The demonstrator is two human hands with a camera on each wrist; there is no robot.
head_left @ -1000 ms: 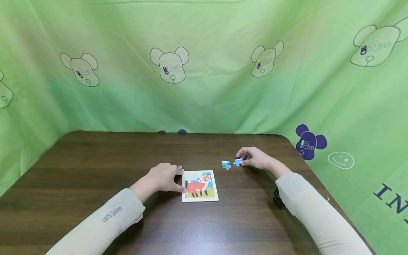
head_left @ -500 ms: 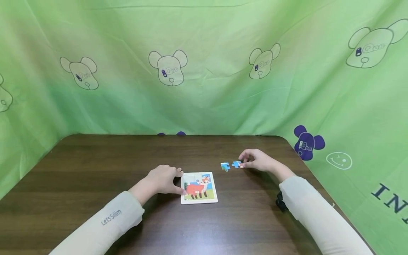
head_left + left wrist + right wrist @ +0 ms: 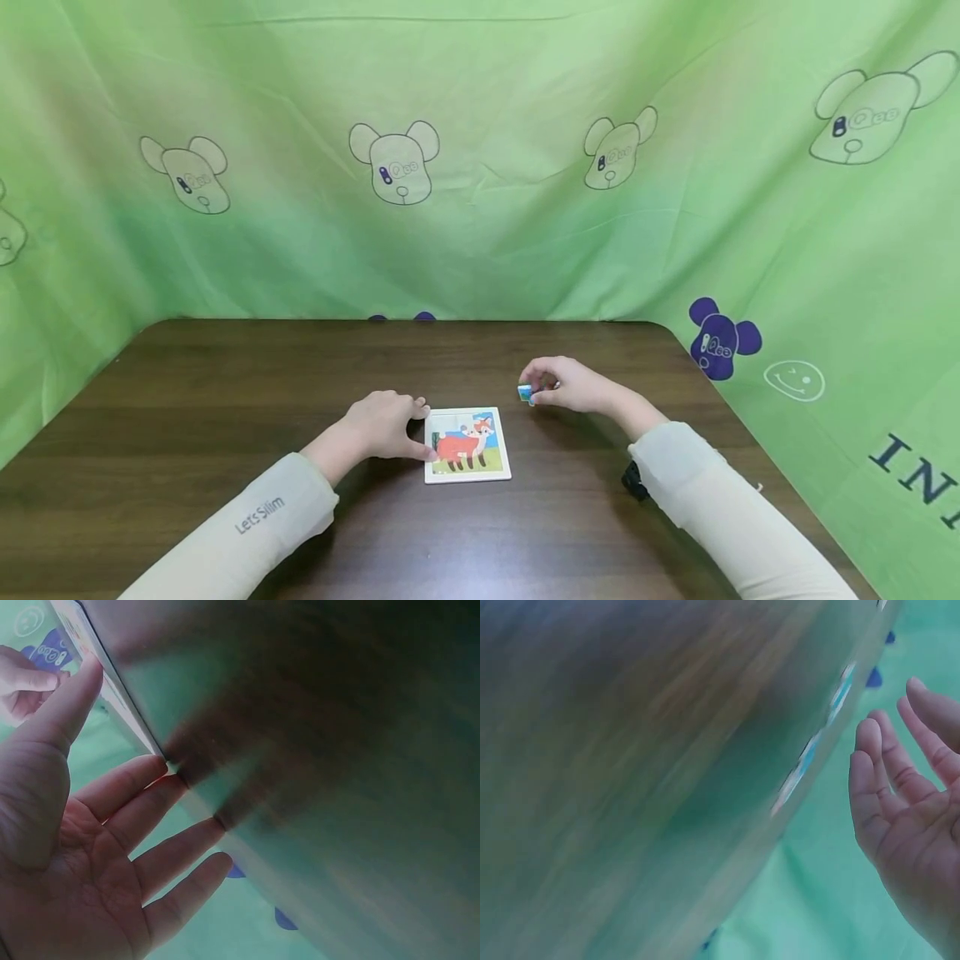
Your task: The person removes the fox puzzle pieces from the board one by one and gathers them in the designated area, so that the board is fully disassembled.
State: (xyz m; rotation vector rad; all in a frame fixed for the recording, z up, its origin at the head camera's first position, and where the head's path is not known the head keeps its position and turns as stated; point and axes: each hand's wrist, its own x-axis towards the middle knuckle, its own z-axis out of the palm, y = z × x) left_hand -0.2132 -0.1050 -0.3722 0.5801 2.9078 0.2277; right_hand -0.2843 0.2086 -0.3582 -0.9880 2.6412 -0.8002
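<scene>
A square white-framed puzzle board (image 3: 468, 478) with a red fox picture lies on the table. My left hand (image 3: 380, 427) is at its left side, thumb over the left edge and fingers at the far-left corner. In the left wrist view those fingers (image 3: 161, 862) are straight. My right hand (image 3: 573, 386) hovers to the right of the board above two puzzle pieces. One blue-green piece (image 3: 524, 392) shows past its fingertips; the other is mostly hidden behind the hand. Both pieces (image 3: 807, 757) lie flat in the right wrist view, apart from the loosely bent fingers.
The dark wooden table (image 3: 300, 358) extends around the board on all sides. A green cloth (image 3: 480, 242) with bear drawings hangs behind and beside it. A black strap (image 3: 634, 481) sits under the right sleeve.
My right hand has moved left from beside the right piece to over both pieces. Those pieces stay in place, and my left hand keeps its spot at the board.
</scene>
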